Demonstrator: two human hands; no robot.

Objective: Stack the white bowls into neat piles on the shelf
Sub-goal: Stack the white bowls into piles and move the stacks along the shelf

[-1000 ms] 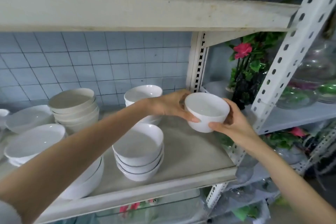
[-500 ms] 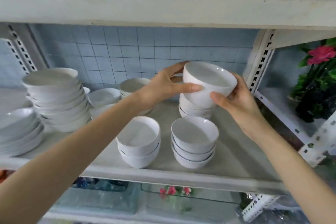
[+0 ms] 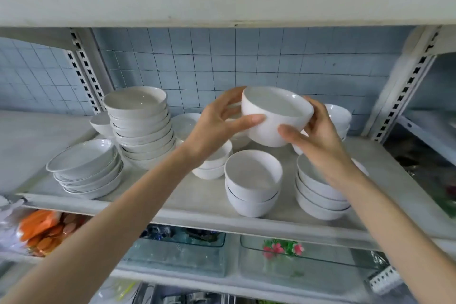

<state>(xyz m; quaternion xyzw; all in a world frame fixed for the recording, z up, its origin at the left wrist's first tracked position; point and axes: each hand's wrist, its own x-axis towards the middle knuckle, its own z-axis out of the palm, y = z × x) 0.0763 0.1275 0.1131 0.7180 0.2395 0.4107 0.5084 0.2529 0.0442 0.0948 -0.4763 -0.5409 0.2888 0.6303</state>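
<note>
The white bowl point(image 3: 276, 116) is gripped by its wall between the left hand point(image 3: 217, 126) and right hand point(image 3: 318, 136) above the middle of the shelf point(image 3: 192, 195), and is probably best held level, centred over the near two-bowl pile point(image 3: 253, 180) and lowered gently until nested.

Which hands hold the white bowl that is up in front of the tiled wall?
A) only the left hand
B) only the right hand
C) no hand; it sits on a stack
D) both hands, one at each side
D: the left hand and the right hand each grip one side of the bowl, with the thumb on its front.
</note>
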